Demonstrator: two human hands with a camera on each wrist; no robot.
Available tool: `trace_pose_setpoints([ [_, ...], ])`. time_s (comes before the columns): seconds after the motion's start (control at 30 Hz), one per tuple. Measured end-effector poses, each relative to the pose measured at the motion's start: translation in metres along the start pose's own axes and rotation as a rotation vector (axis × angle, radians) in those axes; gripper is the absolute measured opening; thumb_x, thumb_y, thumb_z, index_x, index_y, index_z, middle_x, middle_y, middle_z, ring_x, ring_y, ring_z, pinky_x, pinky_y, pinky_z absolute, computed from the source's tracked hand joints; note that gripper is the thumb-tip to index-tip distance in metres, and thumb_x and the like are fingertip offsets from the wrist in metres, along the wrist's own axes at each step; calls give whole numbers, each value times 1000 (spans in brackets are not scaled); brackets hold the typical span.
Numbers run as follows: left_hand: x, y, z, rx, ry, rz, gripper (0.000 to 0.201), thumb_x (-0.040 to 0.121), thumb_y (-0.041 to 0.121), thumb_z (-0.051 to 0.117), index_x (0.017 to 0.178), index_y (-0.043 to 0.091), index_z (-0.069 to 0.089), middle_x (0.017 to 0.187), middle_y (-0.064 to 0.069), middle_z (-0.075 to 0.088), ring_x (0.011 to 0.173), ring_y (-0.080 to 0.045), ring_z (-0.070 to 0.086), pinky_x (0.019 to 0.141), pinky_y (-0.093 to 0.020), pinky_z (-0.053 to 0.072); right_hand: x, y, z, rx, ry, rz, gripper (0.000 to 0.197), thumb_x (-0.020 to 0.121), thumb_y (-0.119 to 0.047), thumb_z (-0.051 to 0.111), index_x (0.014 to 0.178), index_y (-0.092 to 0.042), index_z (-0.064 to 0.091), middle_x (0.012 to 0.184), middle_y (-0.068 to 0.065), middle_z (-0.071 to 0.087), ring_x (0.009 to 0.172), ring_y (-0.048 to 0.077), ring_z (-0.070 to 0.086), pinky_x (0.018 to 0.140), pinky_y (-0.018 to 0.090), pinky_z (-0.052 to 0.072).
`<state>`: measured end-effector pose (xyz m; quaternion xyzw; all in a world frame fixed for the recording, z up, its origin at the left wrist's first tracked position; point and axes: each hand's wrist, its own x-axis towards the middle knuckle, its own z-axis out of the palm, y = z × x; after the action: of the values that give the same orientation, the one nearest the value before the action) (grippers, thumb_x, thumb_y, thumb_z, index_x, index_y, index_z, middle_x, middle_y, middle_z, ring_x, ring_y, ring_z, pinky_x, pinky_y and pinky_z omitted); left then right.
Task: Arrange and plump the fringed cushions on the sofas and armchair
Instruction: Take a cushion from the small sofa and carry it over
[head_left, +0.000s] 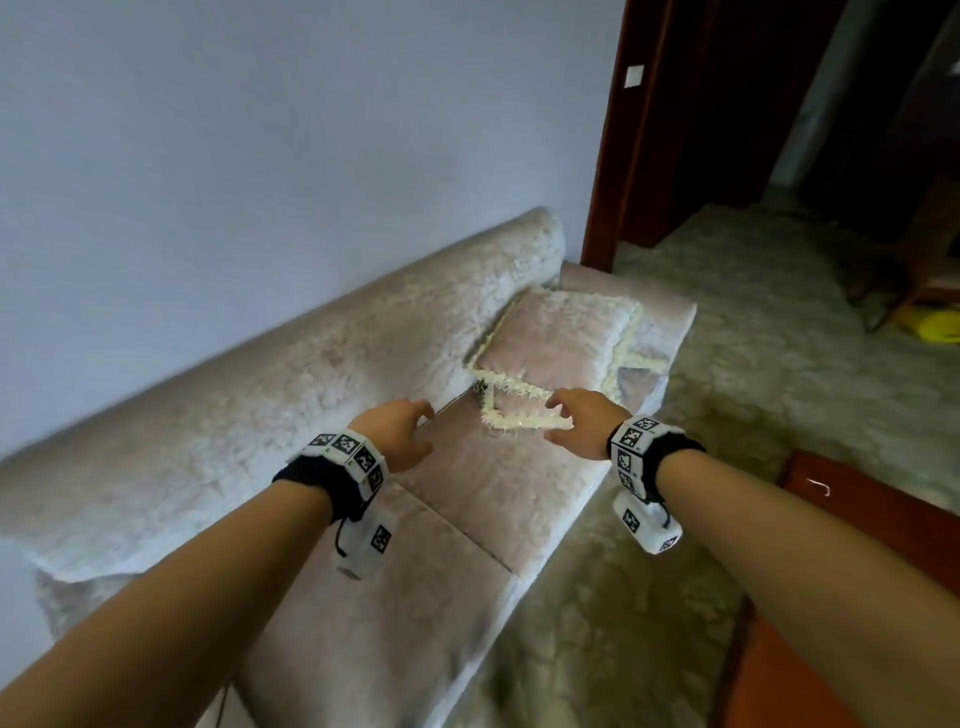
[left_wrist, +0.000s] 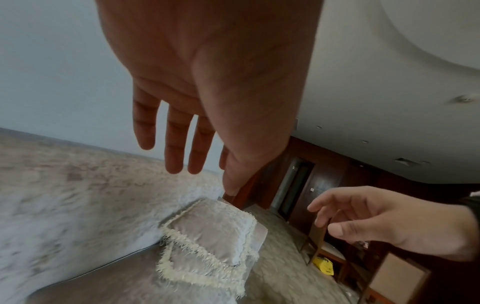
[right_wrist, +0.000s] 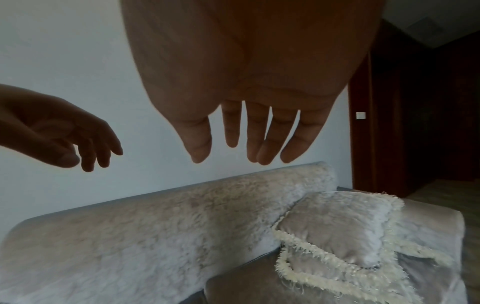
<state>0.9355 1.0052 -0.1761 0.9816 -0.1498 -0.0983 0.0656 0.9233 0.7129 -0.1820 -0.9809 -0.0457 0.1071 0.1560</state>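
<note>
The left hand (head_left: 397, 434) reaches forward over the sofa seat (head_left: 483, 483) with fingers spread and loosely bent, holding nothing; the right hand (head_left: 582, 421) reaches beside it, likewise loose and empty, fingers slightly curved. From the head view the right hand's fingertips seem to overlap the near fringe of the lower fringed cushion (head_left: 511, 415). The wrist views show otherwise: in the right wrist view the right hand (right_wrist: 249, 92) hangs in the air with the cushions well below and ahead of its fingertips, and in the left wrist view the left hand (left_wrist: 207, 82) is also clear of everything, palm down, fingers straight. Only the head view shows the marker-covered wristbands (head_left: 348, 462).

Two cushions lie at the far end of the sofa, by its arm (head_left: 670, 312). The upper fringed cushion (head_left: 558, 332) leans tilted against the shaggy backrest (head_left: 291, 374) and overlaps the lower one, which lies flat on the seat with a fringed corner pointing toward the hands. Both sit ahead of the hands, nearer the right one.

The left wrist view alone shows a chair (left_wrist: 324, 240) and a yellow object (left_wrist: 323, 266) on the pale carpet (left_wrist: 280, 267) beyond the sofa. A dark wooden door frame (head_left: 605, 156) stands behind the sofa's end.
</note>
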Motion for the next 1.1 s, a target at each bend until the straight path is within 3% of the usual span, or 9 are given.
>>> trace_pose_setpoints([
  [0.27, 145, 51, -7, -85, 41, 34, 41, 92, 37, 56, 130, 27, 51, 120, 0, 59, 107, -22, 58, 88, -36, 50, 109, 93, -55, -16, 15, 63, 50, 89, -51, 59, 132, -31, 45, 124, -2, 56, 105, 17, 56, 91, 39, 50],
  [0.4, 219, 56, -6, -56, -1, 64, 37, 92, 33, 55, 127, 23, 53, 117, -2, 59, 100, -21, 58, 78, -31, 47, 167, 127, -68, -26, -5, 76, 51, 89, -50, 59, 133, -29, 44, 124, -1, 55, 104, 19, 57, 90, 41, 51],
  [0.63, 378, 74, -17, -81, -86, 159, 50, 88, 42, 61, 133, 26, 47, 127, -6, 58, 107, -25, 60, 92, -40, 51, 253, 191, -104, 26, 40, 184, 51, 88, -49, 62, 133, -29, 45, 122, 1, 57, 105, 20, 58, 92, 42, 51],
  [0.83, 473, 124, -11, -91, -121, 222, 50, 87, 46, 60, 132, 30, 44, 126, -3, 56, 107, -24, 60, 91, -42, 52, 301, 248, -138, 81, 101, 243, 51, 88, -45, 64, 133, -25, 49, 122, 2, 57, 105, 20, 59, 93, 38, 50],
  [0.97, 527, 148, -2, -117, -126, 210, 49, 87, 45, 59, 131, 29, 45, 128, -4, 55, 109, -24, 59, 94, -41, 50, 338, 293, -146, 88, 95, 246, 47, 88, -42, 65, 130, -27, 51, 122, 0, 57, 99, 15, 57, 90, 34, 50],
  [1.1, 578, 166, 16, -114, -107, 107, 49, 89, 43, 59, 134, 27, 46, 135, -5, 47, 114, -26, 56, 95, -37, 45, 384, 351, -153, 92, 70, 209, 45, 88, -40, 66, 129, -28, 51, 123, -3, 56, 99, 14, 57, 90, 32, 50],
])
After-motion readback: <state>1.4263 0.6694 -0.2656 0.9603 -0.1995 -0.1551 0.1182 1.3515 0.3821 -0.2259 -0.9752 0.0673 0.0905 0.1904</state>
